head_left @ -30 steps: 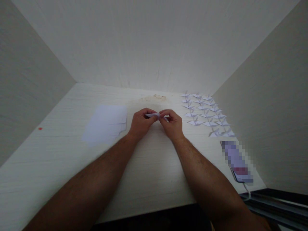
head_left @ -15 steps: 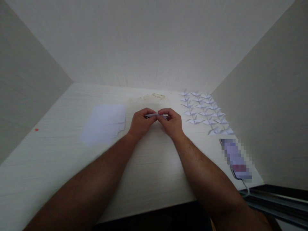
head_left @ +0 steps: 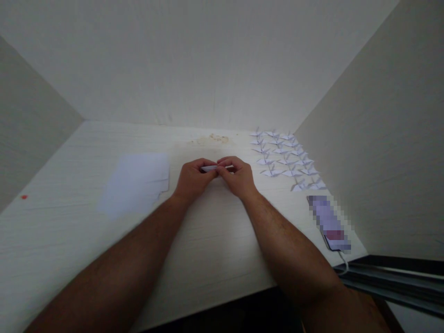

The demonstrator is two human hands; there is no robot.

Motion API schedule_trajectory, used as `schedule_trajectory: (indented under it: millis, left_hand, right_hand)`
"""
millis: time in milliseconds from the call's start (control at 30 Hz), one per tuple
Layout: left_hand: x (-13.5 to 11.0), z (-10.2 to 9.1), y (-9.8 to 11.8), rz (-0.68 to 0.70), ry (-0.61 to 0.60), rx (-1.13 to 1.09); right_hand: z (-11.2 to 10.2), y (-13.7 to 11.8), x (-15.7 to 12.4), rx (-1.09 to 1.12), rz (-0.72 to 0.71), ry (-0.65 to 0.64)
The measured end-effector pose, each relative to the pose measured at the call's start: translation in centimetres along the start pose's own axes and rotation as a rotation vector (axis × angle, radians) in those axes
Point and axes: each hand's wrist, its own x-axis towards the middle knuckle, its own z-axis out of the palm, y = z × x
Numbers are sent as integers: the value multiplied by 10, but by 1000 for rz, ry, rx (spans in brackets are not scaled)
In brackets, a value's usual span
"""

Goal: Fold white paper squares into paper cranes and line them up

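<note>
My left hand (head_left: 192, 179) and my right hand (head_left: 238, 178) meet over the middle of the pale wooden desk (head_left: 215, 231). Both pinch a small folded piece of white paper (head_left: 212, 168) between thumbs and fingertips, the fingers curled closed around it. Most of the paper is hidden by the fingers. To the left of my left hand lies a stack of white paper sheets (head_left: 135, 182). To the right of my right hand stand several small folded paper cranes (head_left: 284, 159) in rows.
A phone (head_left: 329, 222) with a white cable lies near the desk's right front corner. Walls enclose the desk at the back and on both sides. A small red dot (head_left: 24, 197) marks the far left of the desk. A brownish stain (head_left: 213, 138) sits near the back wall.
The view has shifted, so everything sits a little further left in the picture. Both hands stay closed on the folded paper, with only slight finger movement.
</note>
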Motion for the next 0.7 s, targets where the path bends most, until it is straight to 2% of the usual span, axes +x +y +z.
schedule_trajectory:
  millis: [233, 500, 700]
  left_hand:
    - [0, 0, 2, -25, 20, 40]
    - [-1, -2, 6, -140, 55, -29]
    - [0, -1, 4, -159, 48, -75]
  right_hand:
    - [1, 9, 0, -20, -36, 37]
    - [0, 10, 0, 73, -73, -31]
    - [0, 11, -1, 80, -65, -13]
